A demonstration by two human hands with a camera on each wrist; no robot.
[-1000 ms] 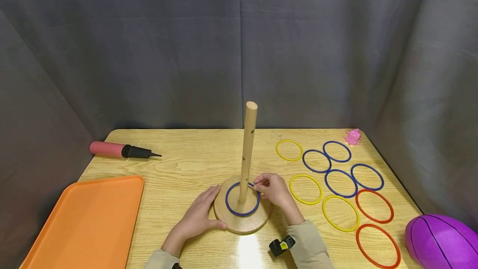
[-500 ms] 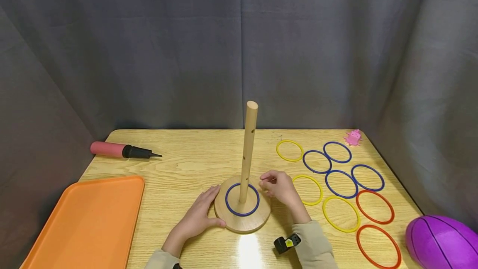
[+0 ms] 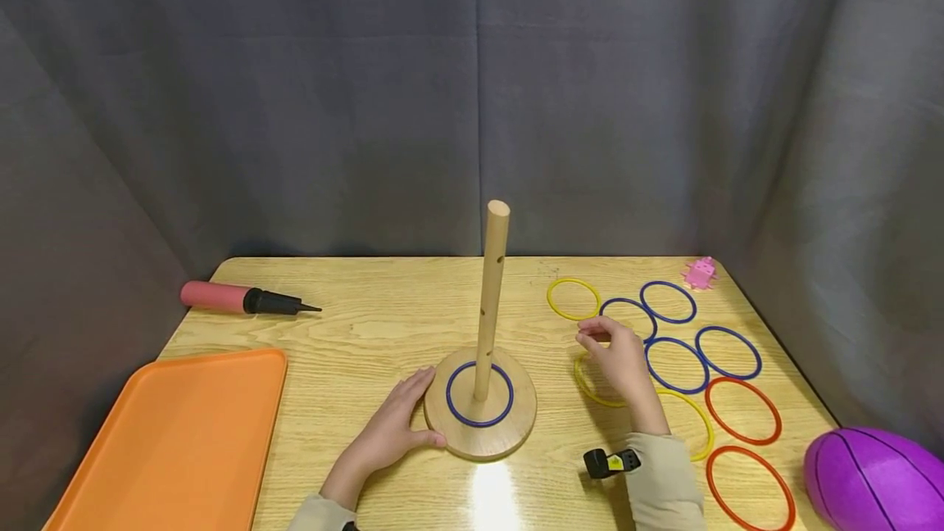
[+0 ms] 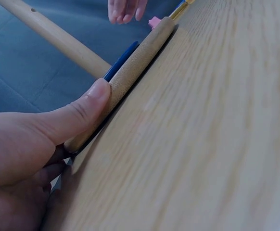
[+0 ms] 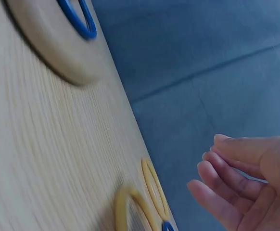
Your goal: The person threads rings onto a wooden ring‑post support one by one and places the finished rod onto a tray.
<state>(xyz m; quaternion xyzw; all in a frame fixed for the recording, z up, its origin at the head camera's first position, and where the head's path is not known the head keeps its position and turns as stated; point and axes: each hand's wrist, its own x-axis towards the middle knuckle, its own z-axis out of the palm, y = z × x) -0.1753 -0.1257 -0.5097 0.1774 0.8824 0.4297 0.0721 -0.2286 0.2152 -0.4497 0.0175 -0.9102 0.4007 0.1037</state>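
My left hand [image 3: 387, 428] grips the left side of the round wooden base [image 3: 479, 444], its thumb at the near edge. From that base rises a wooden peg [image 3: 490, 301], upright, with small holes. A blue ring [image 3: 479, 424] lies flat on the base around the foot of the peg. In the left wrist view the thumb presses the base's rim, close to the blue ring [image 4: 122, 60]. To the right, my right hand [image 3: 619, 355] hovers over a yellow ring [image 3: 597, 399], which it partly covers. Its fingers are loosely bent and hold nothing, as the right wrist view shows.
Several blue rings [image 3: 677, 340], yellow rings and red rings [image 3: 737, 379] lie across the table's right side. Beyond them sit a pink toy [image 3: 700, 273] and a purple ball [image 3: 878, 478]. At left are an orange tray [image 3: 184, 433] and a red-and-black hand pump [image 3: 217, 296].
My right hand has let go of the blue ring on the base and moved right, over the yellow ring. My left hand stays on the base.
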